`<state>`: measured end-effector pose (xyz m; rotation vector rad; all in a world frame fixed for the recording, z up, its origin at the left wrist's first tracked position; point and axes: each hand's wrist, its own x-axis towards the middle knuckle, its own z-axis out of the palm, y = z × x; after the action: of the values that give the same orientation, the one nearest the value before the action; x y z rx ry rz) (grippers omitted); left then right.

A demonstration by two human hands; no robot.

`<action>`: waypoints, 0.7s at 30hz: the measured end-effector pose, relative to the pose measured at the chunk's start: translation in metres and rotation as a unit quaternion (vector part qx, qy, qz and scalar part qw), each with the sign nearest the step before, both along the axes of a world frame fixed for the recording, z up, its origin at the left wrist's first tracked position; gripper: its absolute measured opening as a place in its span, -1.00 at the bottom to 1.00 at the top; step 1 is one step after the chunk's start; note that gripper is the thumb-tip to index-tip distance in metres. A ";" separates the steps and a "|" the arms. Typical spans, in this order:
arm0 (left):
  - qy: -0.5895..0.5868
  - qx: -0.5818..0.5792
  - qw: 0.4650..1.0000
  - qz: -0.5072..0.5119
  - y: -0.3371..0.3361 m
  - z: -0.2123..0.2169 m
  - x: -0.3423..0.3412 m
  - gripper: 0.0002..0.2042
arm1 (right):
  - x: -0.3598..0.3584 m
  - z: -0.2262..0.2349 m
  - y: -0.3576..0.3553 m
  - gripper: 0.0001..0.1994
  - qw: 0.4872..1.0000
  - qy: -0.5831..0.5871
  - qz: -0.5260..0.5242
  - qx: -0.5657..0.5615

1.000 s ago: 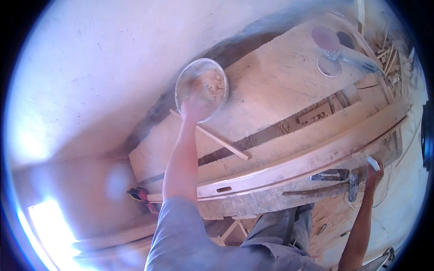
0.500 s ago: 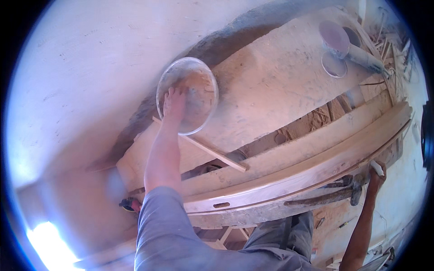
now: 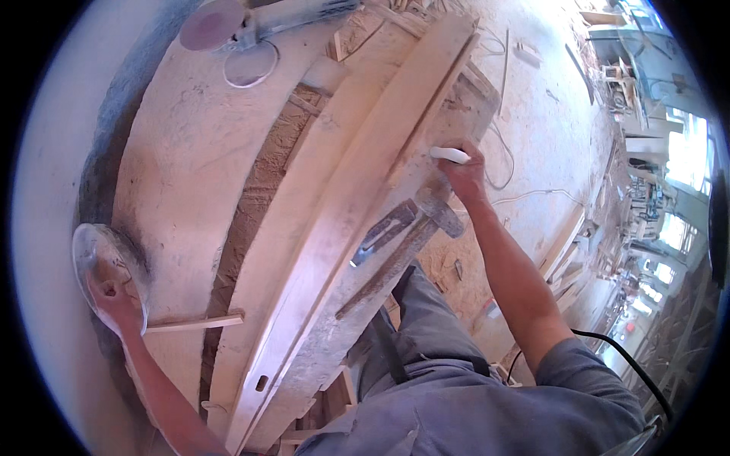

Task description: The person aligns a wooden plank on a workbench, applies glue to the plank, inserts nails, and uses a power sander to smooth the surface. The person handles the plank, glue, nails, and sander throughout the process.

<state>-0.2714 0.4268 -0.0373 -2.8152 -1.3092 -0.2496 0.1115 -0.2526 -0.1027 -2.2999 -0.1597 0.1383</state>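
My left hand (image 3: 115,298) is inside a shallow, round, white-rimmed container (image 3: 79,247) beside the wall, its fingers curled. What they close on, if anything, is too small to tell. My right hand (image 3: 467,173) is wrapped round a small white object (image 3: 450,155), its kind unclear, above the dusty bench edge. Near it lies a hammer (image 3: 439,212), its wooden handle slanting toward me. Alongside the handle is a dark metal hand tool (image 3: 384,232). A long, pale wooden piece (image 3: 304,292) with a slot near its close end runs across the bench between my hands.
A thin wood strip (image 3: 196,324) lies beside the container. Farther off are a power tool with a round disc (image 3: 213,24) and a thin ring (image 3: 251,65). Shavings fill the bench gap (image 3: 262,178). A cable (image 3: 532,193) and wood scraps lie on the floor at right.
My view has swung to the right, so the bench now runs steeply upward and more floor shows. My left hand stays in the container, its fingers now more curled. My right hand keeps the white object.
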 end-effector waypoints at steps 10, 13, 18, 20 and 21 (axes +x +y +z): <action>-0.288 -0.358 0.863 -0.209 -0.389 0.035 0.185 -0.27 | -0.009 0.007 0.005 -0.80 0.999 -0.010 -0.020 0.024; -0.306 -0.402 0.834 -0.223 -0.446 0.040 0.227 -0.27 | -0.008 0.011 0.007 -0.78 0.998 -0.056 0.005 -0.005; -0.286 -0.374 0.850 -0.237 -0.467 0.025 0.248 -0.29 | -0.010 0.014 0.004 -0.82 0.998 -0.046 0.001 0.040; -0.295 -0.377 0.848 -0.226 -0.475 0.024 0.250 -0.33 | -0.009 0.013 0.001 -0.81 0.998 -0.050 0.002 0.049; -0.299 -0.376 0.852 -0.210 -0.478 0.025 0.251 -0.34 | -0.008 0.012 0.000 -0.81 0.997 -0.052 0.003 0.053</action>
<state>-0.0201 -0.0514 -0.0125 -3.9191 -0.9452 -0.8566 0.1031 -0.2528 -0.0905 -2.2023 -0.2231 0.0128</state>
